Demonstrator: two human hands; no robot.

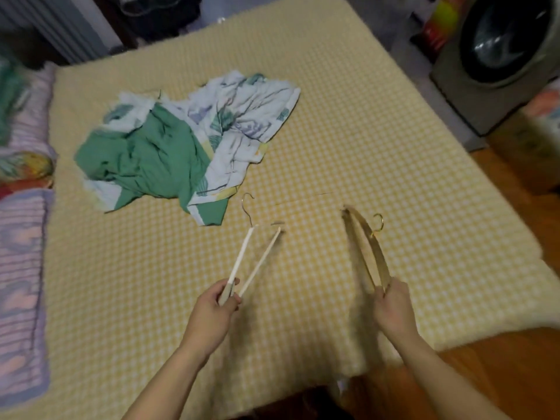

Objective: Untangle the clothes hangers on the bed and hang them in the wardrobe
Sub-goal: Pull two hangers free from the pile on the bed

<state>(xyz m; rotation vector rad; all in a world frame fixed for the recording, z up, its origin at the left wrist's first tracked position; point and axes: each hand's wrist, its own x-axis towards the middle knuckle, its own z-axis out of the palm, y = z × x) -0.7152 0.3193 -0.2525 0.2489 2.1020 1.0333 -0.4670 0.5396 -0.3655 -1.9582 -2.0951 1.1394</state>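
The left hand (222,298) grips one end of a white hanger (242,262), whose hook points toward 12 o'clock. The right hand (391,298) grips the near end of a gold hanger (368,247), its hook out at 1 o'clock. Both hangers are held over the bed (333,131), apart from each other with a clear gap between them, so they look already untangled; motion blur hides whether either hand carries a second hanger behind the first.

To finish the step well, I would keep the two apart and the hooks facing away from each other and from the clothes (181,140) lying at 11 o'clock, since a hook could snag that fabric. Lifting straight up before turning seems safest.

The bed's near edge runs just under the forearms, with wooden floor (515,374) at 4 o'clock offering room to step back. A washer (500,56) stands at 2 o'clock, pillows (21,237) at 9 o'clock. The wardrobe is not in view.
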